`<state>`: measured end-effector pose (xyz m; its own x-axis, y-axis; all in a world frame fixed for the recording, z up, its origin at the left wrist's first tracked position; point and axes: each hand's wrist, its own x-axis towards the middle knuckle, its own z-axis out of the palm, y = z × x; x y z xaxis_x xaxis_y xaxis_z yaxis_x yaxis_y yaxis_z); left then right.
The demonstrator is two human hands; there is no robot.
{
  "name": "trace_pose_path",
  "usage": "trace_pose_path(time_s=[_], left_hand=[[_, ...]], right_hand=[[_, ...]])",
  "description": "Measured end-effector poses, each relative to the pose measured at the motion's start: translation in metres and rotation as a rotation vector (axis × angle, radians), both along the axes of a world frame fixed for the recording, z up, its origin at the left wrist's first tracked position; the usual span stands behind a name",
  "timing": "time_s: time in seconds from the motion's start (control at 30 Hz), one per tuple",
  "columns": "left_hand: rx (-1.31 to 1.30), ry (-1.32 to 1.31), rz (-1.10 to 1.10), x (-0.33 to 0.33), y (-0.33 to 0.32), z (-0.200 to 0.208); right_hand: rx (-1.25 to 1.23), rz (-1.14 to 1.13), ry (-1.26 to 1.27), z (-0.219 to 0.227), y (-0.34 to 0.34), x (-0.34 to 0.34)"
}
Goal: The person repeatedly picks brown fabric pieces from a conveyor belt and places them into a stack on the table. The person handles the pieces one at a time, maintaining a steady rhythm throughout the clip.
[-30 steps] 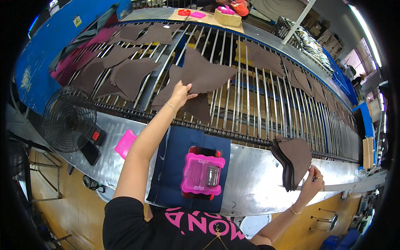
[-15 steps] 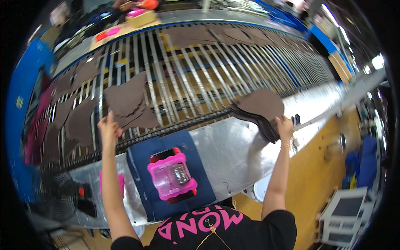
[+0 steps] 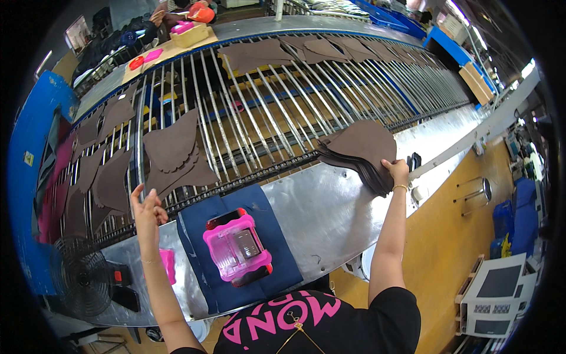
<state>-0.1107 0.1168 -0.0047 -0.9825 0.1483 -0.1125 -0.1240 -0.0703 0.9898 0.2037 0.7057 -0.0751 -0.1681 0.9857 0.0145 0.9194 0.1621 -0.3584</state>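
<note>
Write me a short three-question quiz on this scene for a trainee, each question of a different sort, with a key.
1. Multiple choice. The right grip is touching: A) the black fan; B) the brown stack; C) the metal stool.
2. True or false. The left grip has no brown piece in it.
3. Fill in the blank. The pink tray with the grey block in it sits over a ____ cloth.

Key: 1. B. 2. True. 3. Dark blue.
</note>
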Motion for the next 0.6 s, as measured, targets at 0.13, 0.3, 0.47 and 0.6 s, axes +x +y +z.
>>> trace_pose_path(time_s=[0.13, 0.3, 0.47, 0.6], left_hand=[[0.009, 0.076, -0.096, 0.008, 0.015, 0.004], [-0.053, 0.123, -0.154, 0.021, 0.018, 0.018], [-0.148, 0.271, -0.291, 0.025, 0.032, 0.024], [-0.194, 0.576, -0.321, 0.036, 0.057, 0.028]], right_hand=[[0.224, 0.086, -0.039, -0.003, 0.002, -0.001], [-0.053, 0.259, 0.049, 0.041, -0.053, -0.015], [0.091, 0.624, 0.313, 0.132, -0.142, -0.038], [-0.160, 0.908, 0.769, 0.164, -0.205, -0.073]])
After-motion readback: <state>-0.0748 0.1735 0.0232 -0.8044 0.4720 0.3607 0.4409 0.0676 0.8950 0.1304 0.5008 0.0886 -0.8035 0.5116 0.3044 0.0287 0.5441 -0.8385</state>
